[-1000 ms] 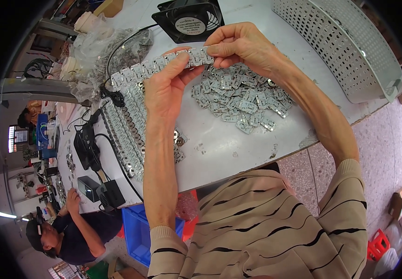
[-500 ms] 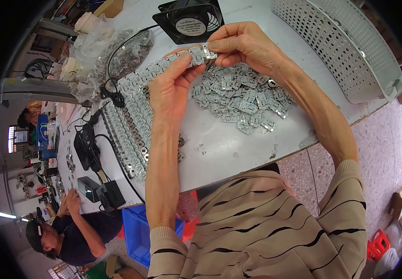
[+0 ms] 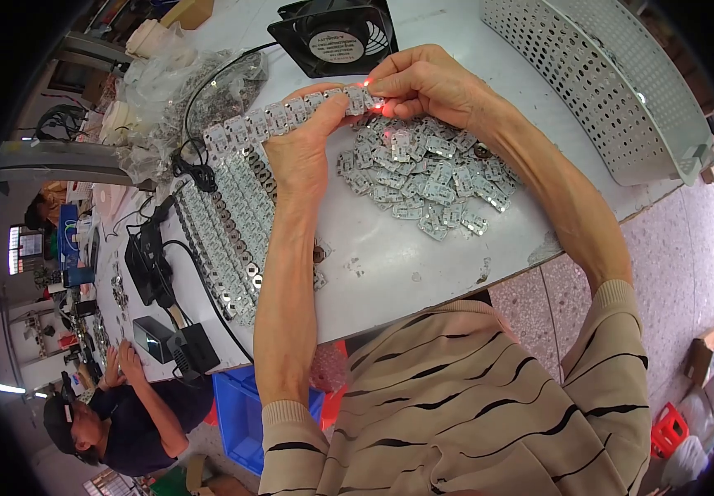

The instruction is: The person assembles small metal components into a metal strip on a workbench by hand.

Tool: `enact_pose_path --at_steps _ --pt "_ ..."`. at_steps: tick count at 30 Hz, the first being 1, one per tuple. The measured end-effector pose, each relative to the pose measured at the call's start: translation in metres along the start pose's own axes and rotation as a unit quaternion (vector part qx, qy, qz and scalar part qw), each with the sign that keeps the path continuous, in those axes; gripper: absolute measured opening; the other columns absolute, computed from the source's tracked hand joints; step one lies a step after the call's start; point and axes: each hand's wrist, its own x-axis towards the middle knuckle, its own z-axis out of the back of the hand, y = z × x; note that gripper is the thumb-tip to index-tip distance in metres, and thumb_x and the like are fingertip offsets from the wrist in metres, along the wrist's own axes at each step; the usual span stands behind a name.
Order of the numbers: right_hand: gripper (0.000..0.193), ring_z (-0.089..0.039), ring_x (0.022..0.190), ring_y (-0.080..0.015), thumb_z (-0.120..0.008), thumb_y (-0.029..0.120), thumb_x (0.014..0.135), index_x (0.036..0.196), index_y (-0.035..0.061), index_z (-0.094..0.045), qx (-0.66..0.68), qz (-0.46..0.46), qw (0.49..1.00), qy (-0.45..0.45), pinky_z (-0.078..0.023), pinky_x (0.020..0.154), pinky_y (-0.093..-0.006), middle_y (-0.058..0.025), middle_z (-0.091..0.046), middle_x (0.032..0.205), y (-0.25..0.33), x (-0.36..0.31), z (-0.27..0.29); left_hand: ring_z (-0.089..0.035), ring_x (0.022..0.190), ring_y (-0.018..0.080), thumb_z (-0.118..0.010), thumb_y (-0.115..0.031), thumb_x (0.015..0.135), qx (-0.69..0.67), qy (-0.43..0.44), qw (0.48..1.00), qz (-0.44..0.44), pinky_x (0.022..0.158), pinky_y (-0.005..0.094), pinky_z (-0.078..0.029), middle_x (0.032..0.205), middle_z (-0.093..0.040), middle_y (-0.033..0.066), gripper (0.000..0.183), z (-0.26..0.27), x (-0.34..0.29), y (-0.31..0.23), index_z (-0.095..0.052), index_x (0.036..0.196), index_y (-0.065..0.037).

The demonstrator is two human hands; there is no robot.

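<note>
My left hand is closed around a strip of small silver-grey flat pieces joined end to end, its thumb pressed on top. My right hand pinches the strip's right end between thumb and fingers. Red light glows at those fingertips and on the end piece; its source is partly hidden by the fingers. Below my right hand lies a heap of loose silver-grey pieces. Several linked rows of similar pieces lie side by side on the white table, left of my left forearm.
A black square fan stands behind my hands. At the right is a grey perforated basket. Plastic bags of small parts, cables and a black adapter occupy the left. A blue crate and a co-worker are beyond the table edge.
Red light now shows at my right fingertips. The right hand has lowered slightly, still pinching the strip's end. The left hand keeps its grip.
</note>
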Motion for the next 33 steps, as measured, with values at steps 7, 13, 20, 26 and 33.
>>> enact_pose_path --at_steps 7,13,20,26,33 --pt "0.015 -0.06 0.057 -0.0096 -0.06 0.002 0.076 0.089 -0.0062 -0.059 -0.023 -0.031 0.999 -0.014 -0.051 0.051 -0.0143 -0.0096 -0.061 0.073 -0.007 0.021 -0.001 -0.06 0.065 0.0162 -0.062 0.002 0.072 0.023 -0.043 0.999 -0.017 0.062 0.0266 -0.054 0.079 -0.061 0.011 0.015 0.007 0.01 0.012 -0.06 0.087 0.006" --pt "0.016 -0.06 0.059 -0.0094 -0.061 0.002 0.076 0.09 -0.0056 -0.059 -0.05 -0.005 0.998 -0.036 -0.052 0.054 -0.0151 -0.0098 -0.062 0.075 -0.015 0.028 0.002 -0.061 0.067 0.0177 -0.062 0.003 0.072 -0.043 -0.045 0.998 0.021 0.058 0.0282 -0.055 0.081 -0.06 0.01 0.014 0.012 0.015 0.018 -0.059 0.085 0.004" --pt "0.017 -0.06 0.059 -0.0096 -0.062 0.003 0.077 0.091 -0.0064 -0.058 -0.041 -0.005 0.998 -0.038 -0.053 0.056 -0.0157 -0.0095 -0.061 0.075 -0.017 0.027 0.004 -0.06 0.075 0.0201 -0.06 0.004 0.074 -0.036 -0.035 0.998 0.039 0.065 0.0316 -0.056 0.085 -0.059 0.0107 0.014 0.012 0.014 0.017 -0.058 0.088 0.005" --pt "0.02 -0.06 0.061 -0.0094 -0.061 0.004 0.077 0.094 -0.0065 -0.057 -0.052 -0.001 0.998 -0.047 -0.053 0.057 -0.0158 -0.0094 -0.061 0.078 -0.015 0.025 0.0 -0.06 0.068 0.0173 -0.062 0.003 0.072 -0.057 -0.037 0.997 0.042 0.06 0.0286 -0.055 0.082 -0.06 0.009 0.015 0.014 0.016 0.018 -0.058 0.087 0.002" --pt "0.022 -0.061 0.063 -0.0102 -0.058 0.001 0.078 0.098 -0.007 -0.056 -0.013 0.013 0.999 -0.026 -0.053 0.06 -0.0168 -0.0106 -0.061 0.081 -0.013 0.011 -0.001 -0.061 0.079 0.0204 -0.06 0.002 0.076 -0.078 -0.017 0.994 0.07 0.069 0.0314 -0.055 0.087 -0.06 0.0114 0.015 0.014 0.012 0.013 -0.059 0.091 0.004"
